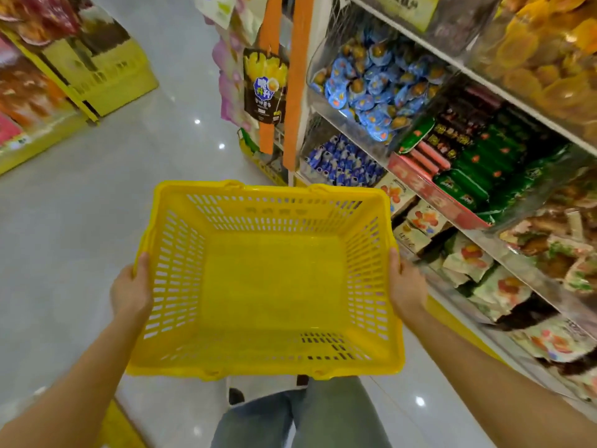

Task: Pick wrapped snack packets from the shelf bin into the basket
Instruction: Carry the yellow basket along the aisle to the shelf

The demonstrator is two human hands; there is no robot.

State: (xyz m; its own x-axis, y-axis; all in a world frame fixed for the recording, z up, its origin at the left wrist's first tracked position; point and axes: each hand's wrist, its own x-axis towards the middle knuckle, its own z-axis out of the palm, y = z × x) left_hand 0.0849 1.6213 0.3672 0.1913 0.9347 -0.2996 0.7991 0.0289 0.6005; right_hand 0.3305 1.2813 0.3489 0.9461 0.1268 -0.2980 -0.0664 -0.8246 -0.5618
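Observation:
A yellow plastic basket [268, 360] with slotted walls is held level in front of me, and nothing lies inside it. My left hand [130, 287] grips its left rim with the thumb on top. My right hand [405, 286] grips the right rim the same way. On the shelves to the right, a clear bin holds blue wrapped snack packets [374, 82]. A lower bin holds dark blue wrapped packets [342, 163]. Green and dark packets [475, 156] fill the bin beside them.
The shelf unit runs along my right side, with white-and-red packets [504, 286] on lower shelves and orange dried fruit [536, 59] up top. Hanging snack bags [265, 85] and orange posts [298, 76] stand ahead. Yellow display stands [106, 76] line the left. Grey glossy floor [80, 221] lies between.

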